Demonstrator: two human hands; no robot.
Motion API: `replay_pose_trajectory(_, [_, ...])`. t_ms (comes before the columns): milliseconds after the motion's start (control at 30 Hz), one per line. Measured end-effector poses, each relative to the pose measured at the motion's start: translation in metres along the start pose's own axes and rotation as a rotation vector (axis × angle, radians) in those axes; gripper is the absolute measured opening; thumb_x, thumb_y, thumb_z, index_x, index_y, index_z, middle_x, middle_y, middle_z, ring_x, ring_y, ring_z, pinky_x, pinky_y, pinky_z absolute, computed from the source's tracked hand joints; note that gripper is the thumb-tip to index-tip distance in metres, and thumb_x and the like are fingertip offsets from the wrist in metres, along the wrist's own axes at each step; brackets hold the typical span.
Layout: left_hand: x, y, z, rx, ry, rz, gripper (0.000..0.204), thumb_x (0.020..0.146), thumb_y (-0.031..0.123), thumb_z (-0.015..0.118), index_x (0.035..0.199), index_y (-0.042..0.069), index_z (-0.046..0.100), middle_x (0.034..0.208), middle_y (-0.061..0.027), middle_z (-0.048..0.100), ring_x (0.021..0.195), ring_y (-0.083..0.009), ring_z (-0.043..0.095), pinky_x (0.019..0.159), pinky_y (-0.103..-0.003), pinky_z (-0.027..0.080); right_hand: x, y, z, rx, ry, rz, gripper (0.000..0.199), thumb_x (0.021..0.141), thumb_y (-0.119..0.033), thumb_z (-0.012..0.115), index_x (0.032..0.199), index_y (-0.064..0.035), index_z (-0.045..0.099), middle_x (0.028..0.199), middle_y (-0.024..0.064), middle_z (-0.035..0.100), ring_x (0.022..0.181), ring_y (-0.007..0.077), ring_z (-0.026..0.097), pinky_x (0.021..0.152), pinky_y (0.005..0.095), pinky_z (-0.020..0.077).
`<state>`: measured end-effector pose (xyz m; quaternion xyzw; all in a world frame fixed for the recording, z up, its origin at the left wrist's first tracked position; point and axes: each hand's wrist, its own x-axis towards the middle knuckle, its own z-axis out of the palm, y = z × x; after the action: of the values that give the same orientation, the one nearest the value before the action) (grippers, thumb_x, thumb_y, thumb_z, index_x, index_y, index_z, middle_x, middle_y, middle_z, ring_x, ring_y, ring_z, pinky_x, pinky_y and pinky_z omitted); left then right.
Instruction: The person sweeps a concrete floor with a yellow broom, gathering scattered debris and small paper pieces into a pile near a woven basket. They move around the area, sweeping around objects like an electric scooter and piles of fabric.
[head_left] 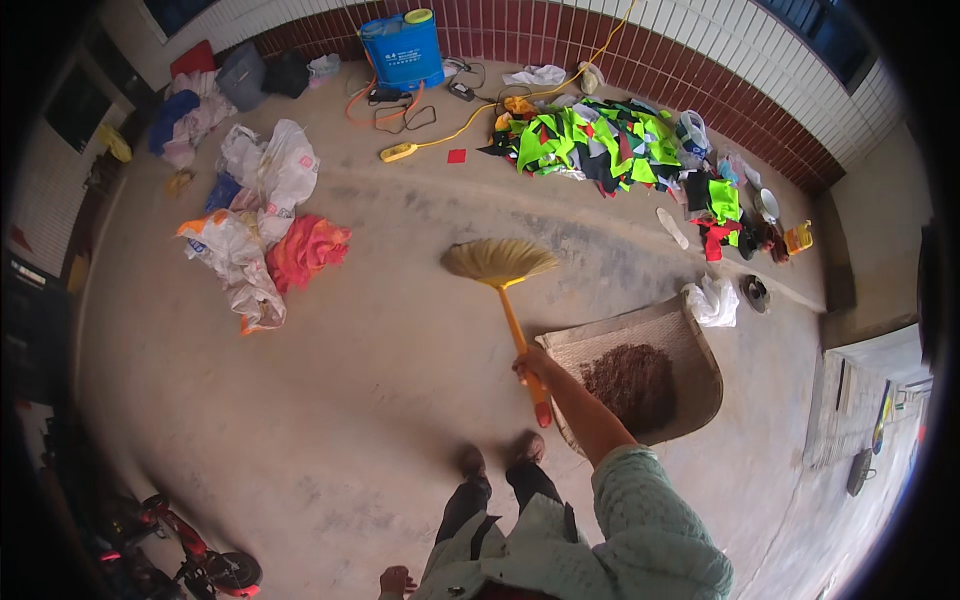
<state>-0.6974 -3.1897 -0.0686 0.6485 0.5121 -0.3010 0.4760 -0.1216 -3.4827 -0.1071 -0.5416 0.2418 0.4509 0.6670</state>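
My right hand (529,366) is wrapped round the yellow handle of a broom (500,260), out in front of my body. The broom's fan of straw bristles points away from me over the concrete floor, and the handle's red end sticks out below my grip. Close to my right forearm lies a shallow woven tray (697,365) with a heap of small dark reddish-brown bits (630,385); my arm hides part of its near side. Down at the lower edge, my left hand (397,580) hangs by my side with its fingers curled in and nothing visible in them.
Crumpled white sacks (285,175) and a red mesh sack (308,250) lie at left. Against the far wall stand a blue sprayer tank (402,55) and a pile of bright green cloth scraps (570,140). A yellow cable (460,128) crosses the floor. A red bike (190,540) is at lower left.
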Motion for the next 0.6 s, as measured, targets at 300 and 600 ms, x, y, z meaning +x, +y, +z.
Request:
replay_pose_trajectory(300, [0.000,0.044,-0.031,-0.240,-0.057,-0.107,0.026,0.075,0.021,0.047,0.095,0.003,0.048,0.066,-0.0141,0.051,0.051,-0.0262,0.055,0.040,-0.039,0.048,-0.103,0.102,0.063,-0.002,0.004,0.174,0.017,0.071,-0.001,0.049,0.085,-0.0042,0.038,0.057,0.0104,0.047,0.036,0.0143,0.043,0.031,0.0284,0.0398])
replay_pose_trajectory(600, [0.025,0.068,-0.051,-0.258,-0.048,-0.090,0.024,0.075,0.019,0.047,0.096,0.006,0.049,0.068,-0.0108,0.053,0.049,-0.0210,0.056,0.041,-0.035,0.048,-0.190,0.169,0.058,0.248,-0.072,0.306,0.033,0.073,0.000,0.047,0.103,-0.0080,0.036,0.062,0.0090,0.046,0.044,0.0125,0.045,0.036,0.0263,0.0422])
